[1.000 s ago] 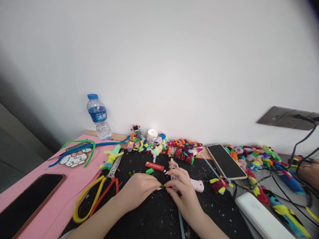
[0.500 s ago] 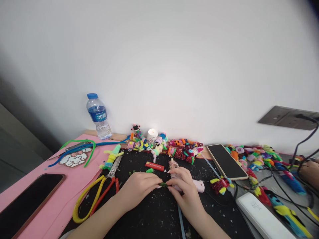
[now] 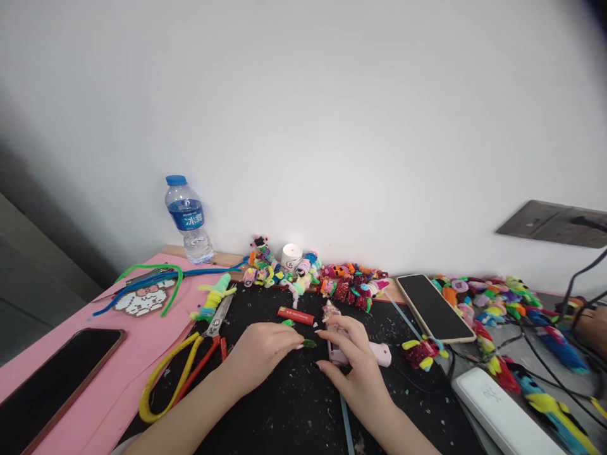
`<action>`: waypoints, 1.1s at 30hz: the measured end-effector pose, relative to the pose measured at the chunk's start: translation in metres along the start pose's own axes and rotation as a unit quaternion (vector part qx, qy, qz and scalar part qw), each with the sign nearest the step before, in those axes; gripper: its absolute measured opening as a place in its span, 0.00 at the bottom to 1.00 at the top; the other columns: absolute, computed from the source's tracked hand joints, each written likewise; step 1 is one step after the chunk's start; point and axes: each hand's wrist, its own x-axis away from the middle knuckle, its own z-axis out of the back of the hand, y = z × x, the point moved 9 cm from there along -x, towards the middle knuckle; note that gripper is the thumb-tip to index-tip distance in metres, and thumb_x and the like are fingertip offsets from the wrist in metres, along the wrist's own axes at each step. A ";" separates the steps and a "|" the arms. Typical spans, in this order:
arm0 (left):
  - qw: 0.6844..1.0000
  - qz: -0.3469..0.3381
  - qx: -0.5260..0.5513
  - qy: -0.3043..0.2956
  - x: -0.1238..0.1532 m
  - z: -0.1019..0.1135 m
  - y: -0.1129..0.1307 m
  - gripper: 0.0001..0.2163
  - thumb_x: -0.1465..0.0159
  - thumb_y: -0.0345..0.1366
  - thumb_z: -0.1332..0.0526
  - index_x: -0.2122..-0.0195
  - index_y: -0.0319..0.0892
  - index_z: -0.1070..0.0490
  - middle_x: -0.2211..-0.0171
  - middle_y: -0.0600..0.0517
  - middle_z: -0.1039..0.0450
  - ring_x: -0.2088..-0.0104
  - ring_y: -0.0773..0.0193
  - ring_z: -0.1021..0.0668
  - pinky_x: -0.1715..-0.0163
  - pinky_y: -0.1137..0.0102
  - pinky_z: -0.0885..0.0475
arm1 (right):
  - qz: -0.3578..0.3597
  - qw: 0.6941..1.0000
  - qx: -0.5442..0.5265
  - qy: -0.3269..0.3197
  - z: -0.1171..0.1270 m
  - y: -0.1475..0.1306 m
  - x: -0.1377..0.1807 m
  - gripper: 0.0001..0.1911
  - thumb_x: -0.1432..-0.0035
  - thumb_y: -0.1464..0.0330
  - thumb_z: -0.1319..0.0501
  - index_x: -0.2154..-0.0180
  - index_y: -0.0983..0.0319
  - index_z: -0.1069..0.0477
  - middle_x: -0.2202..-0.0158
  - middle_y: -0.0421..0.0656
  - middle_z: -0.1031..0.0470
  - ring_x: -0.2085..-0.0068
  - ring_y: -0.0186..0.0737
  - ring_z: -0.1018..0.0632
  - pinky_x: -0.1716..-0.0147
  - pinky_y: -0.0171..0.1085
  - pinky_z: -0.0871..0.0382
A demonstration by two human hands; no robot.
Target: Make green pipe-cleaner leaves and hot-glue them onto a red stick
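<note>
While the left hand (image 3: 265,354) pinches a small green piece (image 3: 310,343), the right hand (image 3: 348,360) stands open beside it

As the head view shows, both hands are over a black mat (image 3: 284,411) on the surface (image 3: 227,259), whose far edge runs along a white wall (image 3: 332,126). Between the forearms, the widest stretch of mat reaches toward the near side, sprinkled with pale flecks and crossed by a pale strip (image 3: 348,423) near the right forearm. Scissors (image 3: 214,328) with yellow and red handles bound the room on the left, next to pink paper (image 3: 137,354). On the right, a white power bank (image 3: 502,411) lies by the mat's edge. Colourful fuzzy figures (image 3: 344,291) line the far side, and a red lighter (image 3: 296,315) lies just beyond the hands.

The green piece is dark, fuzzy and narrow, roughly leaf-shaped. The left grip is closed on its left end; its other end sticks out free to the right, into the gap between the hands. The right grip has thumb and fingers parted around nothing, in front of a pale pink tool (image 3: 380,354); whether it touches that tool cannot be told.
</note>
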 end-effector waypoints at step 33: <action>0.992 0.055 -0.033 -0.109 -0.002 0.004 -0.001 0.09 0.40 0.33 0.44 0.61 0.45 0.27 0.63 0.53 0.29 0.65 0.65 0.26 0.65 0.73 0.32 | 0.048 0.976 0.119 -0.174 -0.021 -0.026 0.003 0.19 0.50 0.76 0.44 0.57 0.54 0.29 0.41 0.43 0.47 0.40 0.60 0.51 0.47 0.64 0.50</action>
